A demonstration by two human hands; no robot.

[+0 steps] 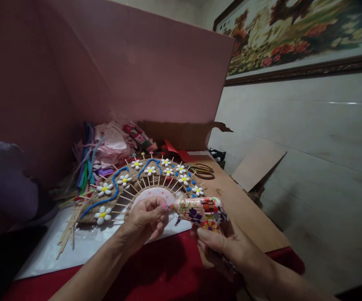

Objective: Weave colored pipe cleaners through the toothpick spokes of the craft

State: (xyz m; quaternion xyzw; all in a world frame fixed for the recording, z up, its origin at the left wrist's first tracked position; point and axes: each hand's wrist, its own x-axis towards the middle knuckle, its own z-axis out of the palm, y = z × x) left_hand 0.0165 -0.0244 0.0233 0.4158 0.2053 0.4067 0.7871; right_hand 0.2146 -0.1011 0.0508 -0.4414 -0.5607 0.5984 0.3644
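My left hand pinches a small pink piece between thumb and fingertips. Close beside it is the nozzle of a glue gun covered in colourful flower patterns, whose handle my right hand grips. Whether nozzle and pink piece touch, I cannot tell. Behind both hands lies a fan-shaped woven piece with thin sticks, white-petalled flowers with yellow centres, blue wavy lines and blue dots. A pale pink half-round with small spots sits at its inner edge, partly hidden by my left hand.
Scissors lie on the brown board at the right. Loose sticks rest on the white sheet. Behind are pipe cleaners, crumpled pink material and red paper. Red cloth covers the near edge.
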